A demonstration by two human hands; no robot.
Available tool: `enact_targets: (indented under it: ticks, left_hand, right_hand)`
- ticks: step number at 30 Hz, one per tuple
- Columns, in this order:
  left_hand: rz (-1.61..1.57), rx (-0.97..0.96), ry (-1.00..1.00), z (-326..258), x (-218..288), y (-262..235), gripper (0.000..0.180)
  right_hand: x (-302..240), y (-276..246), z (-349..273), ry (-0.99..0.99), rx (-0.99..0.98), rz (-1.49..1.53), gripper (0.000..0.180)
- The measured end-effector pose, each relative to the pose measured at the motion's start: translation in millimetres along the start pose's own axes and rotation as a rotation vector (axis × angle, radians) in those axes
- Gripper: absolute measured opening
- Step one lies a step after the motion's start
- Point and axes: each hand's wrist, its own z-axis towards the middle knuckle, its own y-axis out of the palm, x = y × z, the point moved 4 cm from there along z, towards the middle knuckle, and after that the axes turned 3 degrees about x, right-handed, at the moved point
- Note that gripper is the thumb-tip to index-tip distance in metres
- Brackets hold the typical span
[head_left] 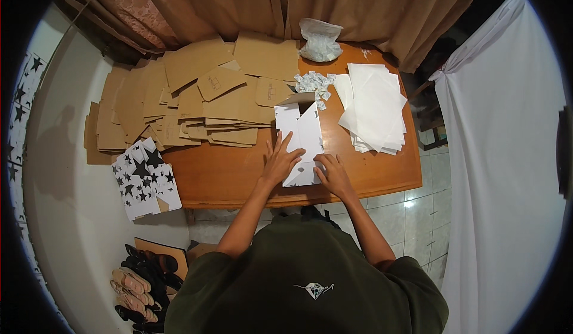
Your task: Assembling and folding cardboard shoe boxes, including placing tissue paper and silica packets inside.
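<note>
A white, star-patterned paper box or bag (308, 132) lies on the table in front of me, partly folded. Its far end stands raised, and a dark opening shows there. My left hand (278, 162) rests flat on its left side, fingers spread and thumb reaching toward the middle. Against its near right edge, my right hand (334, 174) presses with fingertips slightly bent and apart. Neither hand visibly wraps round anything. Small white packets (314, 82) lie in a heap just beyond the raised end.
Flat brown cardboard pieces (200, 104) pile up across the table's left and back. White sheets (373, 110) are stacked at right, near a clear plastic bag (321, 40). Star-patterned folded pieces (145, 179) overhang the wooden table's (227, 182) left edge. Shoes (134, 289) sit at lower left.
</note>
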Motion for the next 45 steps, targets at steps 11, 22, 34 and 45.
enact_targets:
  ticks: [11, 22, 34, 45]
  left_hand:
    - [0.025, -0.085, 0.05, 8.2, 6.1, -0.7, 0.014]
    - [-0.035, -0.068, 0.054, 3.3, 6.0, 1.1, 0.016]
    - [-0.029, -0.023, -0.029, 4.4, -5.7, 13.5, 0.061]
    - [0.189, -0.086, -0.1, 15.3, -13.8, 14.4, 0.075]
  right_hand:
    - [1.1, 8.4, 14.0, 0.153, 0.117, -0.029, 0.039]
    - [16.7, 27.8, 20.1, 0.191, 0.128, 0.043, 0.051]
    - [13.5, 28.6, 18.5, 0.102, 0.36, -0.089, 0.095]
    - [19.0, 2.2, 54.8, 0.055, 0.326, -0.138, 0.081]
